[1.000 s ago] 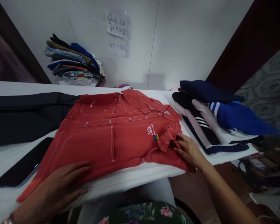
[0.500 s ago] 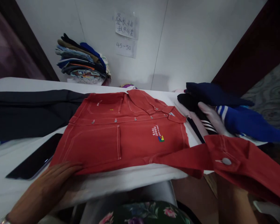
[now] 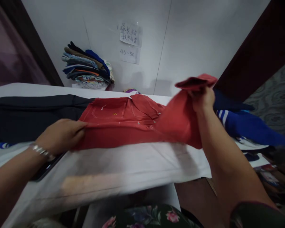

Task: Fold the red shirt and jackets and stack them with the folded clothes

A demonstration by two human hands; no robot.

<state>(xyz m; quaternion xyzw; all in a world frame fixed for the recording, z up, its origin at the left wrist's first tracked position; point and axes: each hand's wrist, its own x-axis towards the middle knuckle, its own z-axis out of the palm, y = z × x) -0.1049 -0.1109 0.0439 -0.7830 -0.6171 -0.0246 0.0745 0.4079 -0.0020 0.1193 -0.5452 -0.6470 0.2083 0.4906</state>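
Observation:
A red denim jacket (image 3: pixel 123 123) with white stitching and metal buttons lies on the white table (image 3: pixel 123 171). My left hand (image 3: pixel 60 134) grips its lower hem at the left, and the near half is folded back over the far half. My right hand (image 3: pixel 202 98) is raised above the table's right side, closed on the jacket's red sleeve, which hangs down from it in a fold. A bracelet sits on my left wrist.
A dark garment (image 3: pixel 30 115) lies spread at the left. A black phone (image 3: pixel 46 167) peeks out under my left wrist. Blue, white and black clothes (image 3: pixel 247 126) are piled at the right. A stack of folded clothes (image 3: pixel 87 68) stands against the back wall under paper notes.
My right hand pulled the sleeve out to the right, then lifted it up over the jacket. My left hand moved from the near hem up and folded the lower half back.

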